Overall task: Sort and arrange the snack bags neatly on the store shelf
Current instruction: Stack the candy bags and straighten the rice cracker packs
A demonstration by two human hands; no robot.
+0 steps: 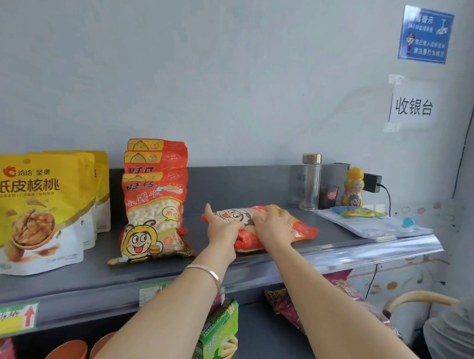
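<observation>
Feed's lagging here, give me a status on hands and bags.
Left hand and right hand both gripping flat red snack bag. Three matching bags standing left. Glass bottle behind, clear of path.

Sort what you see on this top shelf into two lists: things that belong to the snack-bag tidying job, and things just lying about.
Belongs to the job:
- flat red-orange snack bag under both hands, left hand, right hand
- upright red-orange bun snack bags
- yellow-and-white walnut pouches

Just lying about:
- clear glass bottle with metal cap
- yellow plastic drink bottle
- black plug adapter
</observation>
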